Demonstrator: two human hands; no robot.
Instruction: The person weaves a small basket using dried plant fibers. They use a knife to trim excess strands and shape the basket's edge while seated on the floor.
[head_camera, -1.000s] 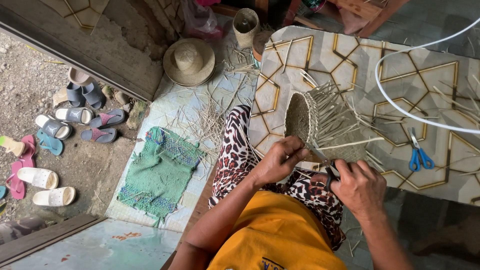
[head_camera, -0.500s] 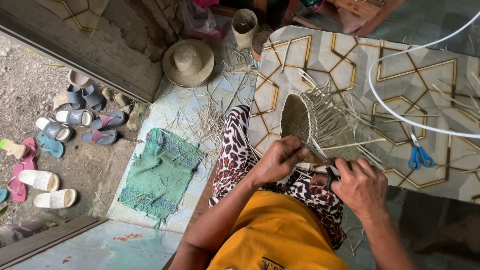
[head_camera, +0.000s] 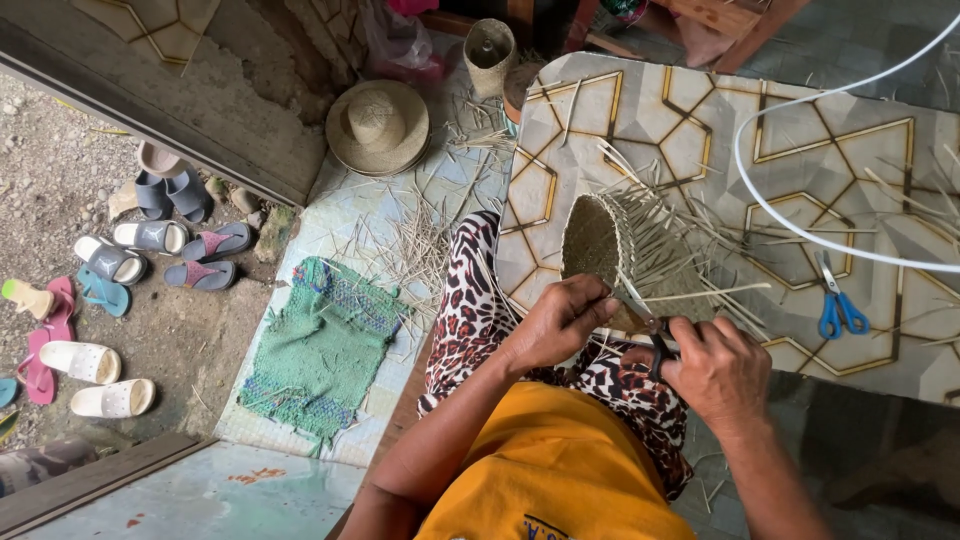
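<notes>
A half-woven, straw-coloured basket of plant fibre (head_camera: 598, 243), with loose strands fanning out to the right, is held on its side at the near edge of a grey worktop patterned with gold lines (head_camera: 700, 110). The left hand (head_camera: 560, 322) is closed around the basket's lower edge, the fingers curled over the weave. The right hand (head_camera: 715, 368) is wrapped around the handles of dark scissors (head_camera: 652, 335), whose blades point up toward the basket; how far the blades are parted cannot be told. Blue-handled scissors (head_camera: 838, 303) lie on the worktop well to the right, below a curved white tube (head_camera: 790, 215). On the floor to the left, a round straw hat (head_camera: 378, 126), a green woven mat (head_camera: 322, 345) and scattered sandals (head_camera: 150, 238) are seen.
</notes>
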